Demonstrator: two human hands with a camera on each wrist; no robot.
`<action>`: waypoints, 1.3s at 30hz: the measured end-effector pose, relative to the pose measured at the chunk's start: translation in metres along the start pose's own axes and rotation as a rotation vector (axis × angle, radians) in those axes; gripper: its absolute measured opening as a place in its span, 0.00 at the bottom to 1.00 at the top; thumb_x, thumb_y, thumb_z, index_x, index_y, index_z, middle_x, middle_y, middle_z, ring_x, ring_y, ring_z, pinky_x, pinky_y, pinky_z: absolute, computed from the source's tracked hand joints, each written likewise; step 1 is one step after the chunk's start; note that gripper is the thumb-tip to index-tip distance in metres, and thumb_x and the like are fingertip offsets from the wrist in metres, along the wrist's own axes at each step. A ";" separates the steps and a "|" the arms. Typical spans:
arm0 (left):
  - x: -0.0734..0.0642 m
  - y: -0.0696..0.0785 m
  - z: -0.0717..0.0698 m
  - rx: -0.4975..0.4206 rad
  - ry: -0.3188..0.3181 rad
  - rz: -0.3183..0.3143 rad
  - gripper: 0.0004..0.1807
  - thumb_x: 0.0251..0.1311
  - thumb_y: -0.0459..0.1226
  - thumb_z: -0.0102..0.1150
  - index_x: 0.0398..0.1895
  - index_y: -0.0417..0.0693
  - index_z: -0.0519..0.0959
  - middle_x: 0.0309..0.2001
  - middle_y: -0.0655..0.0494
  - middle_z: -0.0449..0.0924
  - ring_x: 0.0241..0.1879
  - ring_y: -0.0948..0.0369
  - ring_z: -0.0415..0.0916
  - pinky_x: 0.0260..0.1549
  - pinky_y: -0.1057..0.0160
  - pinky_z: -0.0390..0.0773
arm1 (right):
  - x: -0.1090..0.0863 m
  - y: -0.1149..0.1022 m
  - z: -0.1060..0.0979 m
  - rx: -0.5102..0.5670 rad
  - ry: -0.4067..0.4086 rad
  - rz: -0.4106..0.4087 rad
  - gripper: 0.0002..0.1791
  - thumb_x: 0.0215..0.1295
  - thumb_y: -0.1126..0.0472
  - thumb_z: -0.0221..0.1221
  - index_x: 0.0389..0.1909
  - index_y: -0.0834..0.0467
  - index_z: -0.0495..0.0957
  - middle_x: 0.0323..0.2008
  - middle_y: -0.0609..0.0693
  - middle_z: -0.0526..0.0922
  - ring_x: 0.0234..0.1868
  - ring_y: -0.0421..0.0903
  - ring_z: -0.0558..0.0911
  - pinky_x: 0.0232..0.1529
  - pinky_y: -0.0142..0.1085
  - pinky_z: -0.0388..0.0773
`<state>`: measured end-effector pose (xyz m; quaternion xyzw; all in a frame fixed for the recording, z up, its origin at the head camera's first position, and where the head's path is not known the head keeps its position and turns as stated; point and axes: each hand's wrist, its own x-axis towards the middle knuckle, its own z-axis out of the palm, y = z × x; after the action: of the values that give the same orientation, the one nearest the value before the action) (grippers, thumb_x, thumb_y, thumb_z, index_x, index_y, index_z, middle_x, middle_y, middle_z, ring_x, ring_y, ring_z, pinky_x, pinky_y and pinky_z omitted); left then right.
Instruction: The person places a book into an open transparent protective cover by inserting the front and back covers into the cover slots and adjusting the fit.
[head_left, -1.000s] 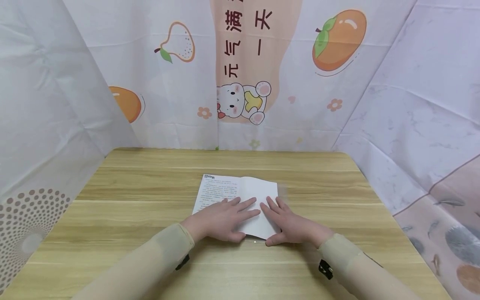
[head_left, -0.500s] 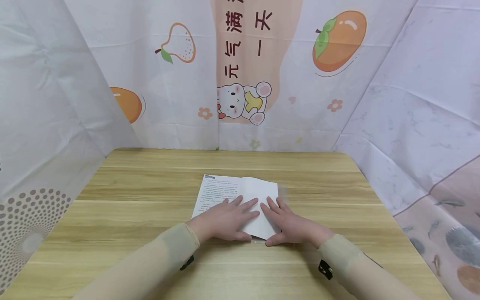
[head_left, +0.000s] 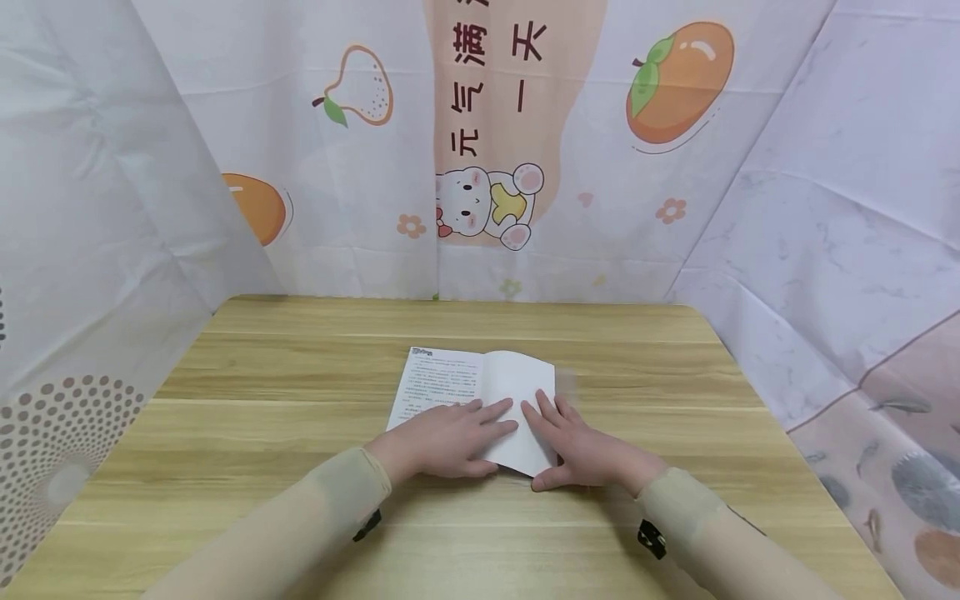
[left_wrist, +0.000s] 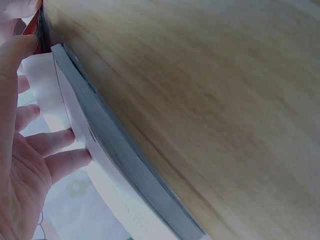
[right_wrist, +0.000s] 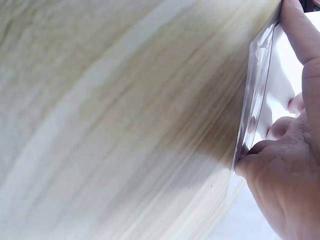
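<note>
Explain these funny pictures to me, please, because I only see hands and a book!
There is no robot here. The left grip and the right grip are simply a person's bare hands. The wide picture comes from a camera worn on the head, looking forward and down. The two tilted close-ups come from cameras on the wrists, each looking at its own grip.

On the wooden-looking table lies an open book. Its left page has printed writing; the part beside it looks blank. The left wrist picture shows the book's thick side. Both grips rest on the book with fingers spread, so nothing looks lifted. Behind the table hangs a cloth with fruit drawings.
</note>
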<state>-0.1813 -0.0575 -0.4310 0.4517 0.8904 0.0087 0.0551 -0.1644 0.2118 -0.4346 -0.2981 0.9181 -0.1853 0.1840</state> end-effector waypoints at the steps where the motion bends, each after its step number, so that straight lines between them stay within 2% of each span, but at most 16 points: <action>1: 0.000 0.000 0.000 -0.005 0.003 -0.001 0.36 0.71 0.59 0.52 0.80 0.65 0.60 0.81 0.58 0.52 0.69 0.44 0.70 0.60 0.47 0.78 | 0.000 0.000 0.000 0.001 0.001 -0.001 0.60 0.62 0.37 0.67 0.82 0.59 0.44 0.81 0.67 0.37 0.78 0.75 0.38 0.72 0.66 0.55; 7: -0.002 -0.001 -0.002 -0.067 0.014 -0.011 0.37 0.68 0.52 0.54 0.80 0.66 0.59 0.82 0.60 0.51 0.69 0.45 0.71 0.58 0.48 0.79 | -0.001 0.001 -0.001 0.005 0.002 -0.004 0.63 0.61 0.36 0.67 0.83 0.60 0.42 0.81 0.67 0.35 0.79 0.74 0.38 0.73 0.65 0.55; 14: -0.005 -0.002 -0.004 -0.133 0.006 -0.027 0.40 0.65 0.46 0.52 0.82 0.67 0.55 0.83 0.63 0.44 0.74 0.48 0.64 0.64 0.48 0.74 | -0.002 0.003 -0.001 -0.002 0.006 0.006 0.66 0.59 0.34 0.68 0.82 0.62 0.40 0.81 0.67 0.35 0.79 0.71 0.39 0.74 0.62 0.56; 21: -0.008 -0.004 -0.002 -0.175 0.026 -0.004 0.44 0.64 0.44 0.49 0.84 0.67 0.46 0.84 0.62 0.38 0.76 0.50 0.60 0.68 0.47 0.70 | -0.001 0.004 -0.001 -0.019 0.011 0.037 0.69 0.56 0.35 0.71 0.80 0.68 0.39 0.80 0.70 0.37 0.80 0.69 0.41 0.75 0.59 0.54; 29: -0.009 -0.003 -0.003 -0.202 0.038 0.005 0.44 0.66 0.43 0.47 0.84 0.67 0.44 0.84 0.61 0.37 0.77 0.53 0.59 0.70 0.50 0.68 | -0.003 0.004 -0.002 -0.031 0.036 0.025 0.70 0.55 0.38 0.73 0.78 0.74 0.40 0.79 0.73 0.41 0.80 0.69 0.45 0.76 0.60 0.52; 35: -0.008 -0.003 -0.002 -0.200 0.041 -0.017 0.45 0.65 0.44 0.46 0.84 0.70 0.42 0.84 0.61 0.39 0.74 0.56 0.64 0.67 0.48 0.71 | -0.004 0.007 0.000 -0.071 0.033 -0.009 0.67 0.59 0.37 0.69 0.78 0.76 0.41 0.79 0.73 0.42 0.80 0.68 0.46 0.76 0.60 0.51; 39: -0.008 -0.002 -0.002 -0.179 0.039 -0.021 0.44 0.65 0.44 0.45 0.83 0.72 0.43 0.84 0.61 0.40 0.68 0.57 0.72 0.63 0.48 0.74 | -0.005 0.011 0.000 -0.104 0.027 -0.045 0.61 0.65 0.39 0.65 0.77 0.76 0.43 0.78 0.73 0.44 0.80 0.68 0.47 0.76 0.60 0.52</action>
<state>-0.1783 -0.0652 -0.4286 0.4354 0.8917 0.0964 0.0779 -0.1657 0.2235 -0.4382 -0.3251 0.9220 -0.1454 0.1519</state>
